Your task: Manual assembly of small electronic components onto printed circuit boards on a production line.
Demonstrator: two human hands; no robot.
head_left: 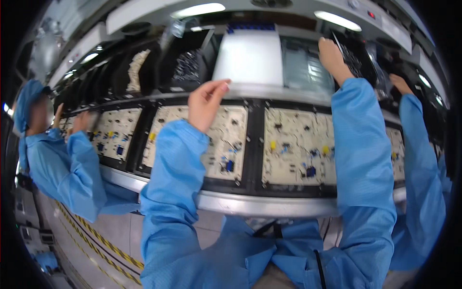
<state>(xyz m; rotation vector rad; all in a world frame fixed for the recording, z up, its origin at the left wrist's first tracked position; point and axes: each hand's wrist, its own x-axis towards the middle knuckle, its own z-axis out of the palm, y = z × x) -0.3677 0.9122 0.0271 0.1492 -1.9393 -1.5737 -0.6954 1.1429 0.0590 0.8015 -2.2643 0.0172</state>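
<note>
My left hand [208, 105] is raised over a cream circuit board [225, 127] set in a black frame. Its thumb and forefinger are pressed together in a pinch; anything between them is too small to name. Farther right and higher up, my right hand [333, 59] is closed with bent fingers beside a black bin [355, 54] of small dark parts. What those fingers hold, if anything, is hidden. Below my right sleeve lies a second cream board [296, 139] carrying yellow, blue and black components, partly covered by the sleeve.
Behind the boards stand a white panel [249, 58], a clear plastic-covered tray [305, 67] and another black bin [187, 65] of dark parts. A metal rail [260, 204] runs along the near edge. Co-workers in blue are at the left [62, 159] and right [418, 168].
</note>
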